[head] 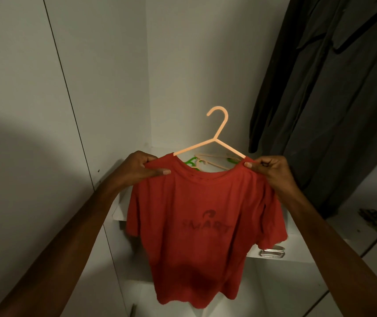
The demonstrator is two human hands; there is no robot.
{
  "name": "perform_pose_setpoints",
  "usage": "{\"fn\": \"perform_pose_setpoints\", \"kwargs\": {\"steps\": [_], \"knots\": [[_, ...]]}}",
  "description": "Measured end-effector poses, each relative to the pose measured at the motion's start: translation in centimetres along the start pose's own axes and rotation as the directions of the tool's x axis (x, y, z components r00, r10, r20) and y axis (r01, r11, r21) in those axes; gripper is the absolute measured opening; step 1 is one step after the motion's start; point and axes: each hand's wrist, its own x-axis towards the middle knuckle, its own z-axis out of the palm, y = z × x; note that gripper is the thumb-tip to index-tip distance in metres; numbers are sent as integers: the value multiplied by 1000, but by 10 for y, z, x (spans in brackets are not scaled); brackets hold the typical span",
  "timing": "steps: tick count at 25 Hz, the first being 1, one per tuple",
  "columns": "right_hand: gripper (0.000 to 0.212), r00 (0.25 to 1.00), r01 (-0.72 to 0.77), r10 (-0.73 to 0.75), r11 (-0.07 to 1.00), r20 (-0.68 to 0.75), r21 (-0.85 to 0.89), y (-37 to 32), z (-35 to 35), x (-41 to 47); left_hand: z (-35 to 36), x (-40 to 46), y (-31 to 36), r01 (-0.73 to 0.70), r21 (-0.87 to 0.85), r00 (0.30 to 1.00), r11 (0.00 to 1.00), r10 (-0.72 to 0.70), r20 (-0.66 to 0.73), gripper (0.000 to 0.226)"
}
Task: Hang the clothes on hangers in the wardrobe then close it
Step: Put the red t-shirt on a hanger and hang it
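A red t-shirt (201, 229) with a dark printed word on its front hangs in front of me, draped on a peach plastic hanger (217, 133) whose hook points up. My left hand (146, 168) pinches the shirt's left shoulder and my right hand (267, 170) pinches its right shoulder, both over the hanger's arms. The shirt is held inside the open white wardrobe (183, 53).
Dark garments (334, 88) hang at the right of the wardrobe. Spare peach and green hangers (205, 162) lie on the shelf behind the shirt. A drawer with a metal handle (272, 252) sits below. The white door panel (22, 88) stands at the left.
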Motion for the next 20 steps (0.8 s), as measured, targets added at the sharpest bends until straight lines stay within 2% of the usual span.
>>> {"fn": "perform_pose_setpoints", "kwargs": {"steps": [3,6,7,10,13,16,20], "knots": [[22,1000,-20,20,1000,9,16,-8,-9,1,-6,-4,-2,-3,61,1000,998,4,-16,29],[21,1000,-23,23,1000,18,9,-17,-13,2,-11,-3,1,-40,109,998,993,44,-39,62],[21,1000,-13,13,1000,16,-2,-19,-14,3,-13,-1,4,-38,106,998,994,43,-44,60],[30,1000,2,-2,1000,3,21,-27,-20,5,-19,1,15,-21,99,997,995,27,-68,36],[43,999,10,-8,998,-32,58,-30,-20,8,-22,4,18,-58,62,996,996,63,-71,34],[33,1000,1,1,998,-17,71,-34,-20,11,-21,6,17,-136,-62,983,989,127,-133,54],[22,996,-35,26,994,89,108,-44,-39,13,-28,11,33,-163,-126,981,979,147,-124,39]]}}
